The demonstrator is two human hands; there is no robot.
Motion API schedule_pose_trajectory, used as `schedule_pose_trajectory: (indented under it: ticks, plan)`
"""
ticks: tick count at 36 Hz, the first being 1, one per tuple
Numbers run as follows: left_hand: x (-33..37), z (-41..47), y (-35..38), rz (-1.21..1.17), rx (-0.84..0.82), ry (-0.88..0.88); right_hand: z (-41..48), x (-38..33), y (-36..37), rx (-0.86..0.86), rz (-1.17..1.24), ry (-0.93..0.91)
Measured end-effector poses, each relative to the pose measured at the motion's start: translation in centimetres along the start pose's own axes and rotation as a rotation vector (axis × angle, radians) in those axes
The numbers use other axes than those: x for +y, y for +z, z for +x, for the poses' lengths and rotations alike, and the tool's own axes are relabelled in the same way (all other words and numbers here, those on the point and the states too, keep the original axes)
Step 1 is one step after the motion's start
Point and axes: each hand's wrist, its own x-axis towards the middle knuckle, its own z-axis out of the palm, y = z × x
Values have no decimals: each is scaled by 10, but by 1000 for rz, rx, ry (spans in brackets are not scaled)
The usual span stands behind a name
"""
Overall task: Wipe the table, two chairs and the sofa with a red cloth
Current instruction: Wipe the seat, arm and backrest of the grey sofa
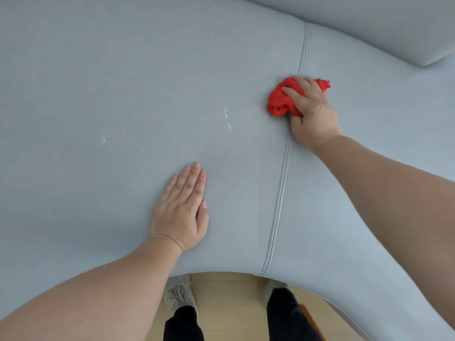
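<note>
Red cloth bunched into a loose wad on the sofa seat, lying across the piped seam towards its far end. Long axis slanted across the seam: fat, folded lobe low on the seam's left side, thin frayed tip poking out higher up on the seam's right.

Right hand pressed on top of the wad, palm down, fingers curled round its middle and gripping it, knuckles aimed leftward over the seam. Wrist and bare forearm trailing back on the seam's right side.

Left hand flat on the seat well left of the seam and nearer its front end, palm down, fingers straight and close together, pointing away from the body, holding nothing.

Faint white smears left of the seam, farther back than the left hand. Back cushion past the seam's far end, to its right. Beyond the seam's near end, pale wooden floor, a grey laced shoe and dark trouser legs.
</note>
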Motion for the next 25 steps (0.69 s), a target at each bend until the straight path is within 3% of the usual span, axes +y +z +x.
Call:
schedule_pose_trajectory:
  ticks: [14, 21, 25]
  plan:
    - [-1, -1, 5, 53, 21, -4, 114, 45, -21, 20, 11, 217]
    - [-3, -2, 9, 78, 23, -14, 162, 49, -25, -83, -65, 323]
    - [-2, -1, 8, 79, 41, -9, 161, 52, -21, -51, -69, 294]
